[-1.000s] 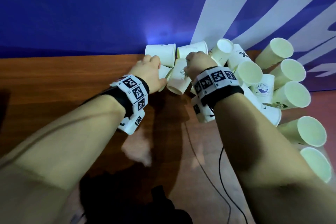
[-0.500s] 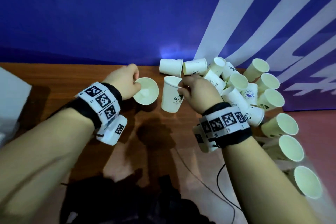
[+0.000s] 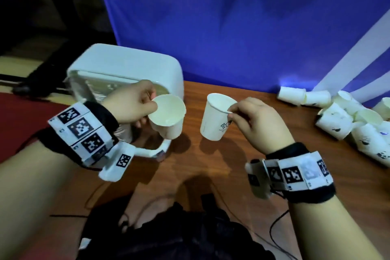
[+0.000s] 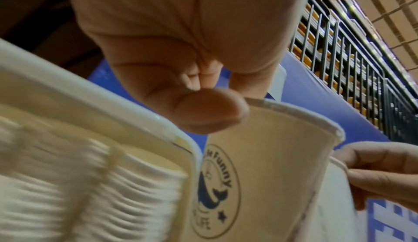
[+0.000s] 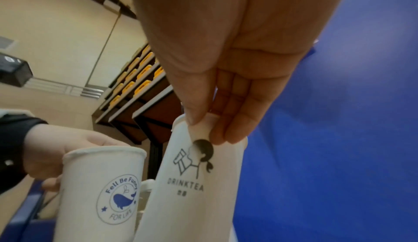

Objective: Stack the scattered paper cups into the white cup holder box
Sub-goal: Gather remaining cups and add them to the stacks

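Observation:
My left hand [image 3: 135,103] pinches the rim of a whale-logo paper cup [image 3: 167,115], held tilted above the table in front of the white cup holder box [image 3: 126,67]. In the left wrist view that whale-logo cup [image 4: 255,165] hangs beside the box's rows of stacked cups [image 4: 97,188]. My right hand [image 3: 255,120] pinches the rim of a "DRINKTEA" cup [image 3: 215,118], upright in the air just right of the first. The right wrist view shows the DRINKTEA cup [image 5: 192,183] close beside the whale-logo cup [image 5: 99,192]. A pile of loose paper cups [image 3: 346,116] lies at the right.
The wooden table [image 3: 211,164] runs under both hands, with a blue backdrop [image 3: 232,27] behind it. Thin black cables [image 3: 276,224] and a dark bundle [image 3: 179,232] lie at the near edge. Off the table's left side there is red floor [image 3: 21,116].
Both hands lifted their cups away from the pile and carried them left. The view swung left, so the white box is now in full sight and the pile sits far right.

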